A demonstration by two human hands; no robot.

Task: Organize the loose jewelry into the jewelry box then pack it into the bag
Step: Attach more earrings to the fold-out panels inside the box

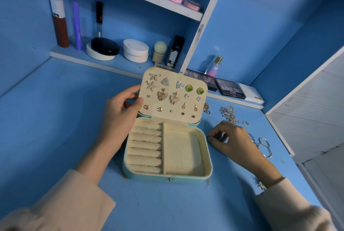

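Observation:
A light blue jewelry box with cream lining stands open on the blue table. Its upright cream earring panel carries several pairs of earrings. My left hand grips the panel's left edge between thumb and fingers. The ring rolls and the flat compartment hold nothing. My right hand rests on the table just right of the box, its fingers curled down; whether it pinches something is hidden. Silver chains and silver bangles lie beyond it. No bag is in view.
Gold jewelry lies behind the box's right corner. Eyeshadow palettes and a perfume bottle stand at the back. The low shelf holds compacts, tubes and bottles. A white cabinet side bounds the right.

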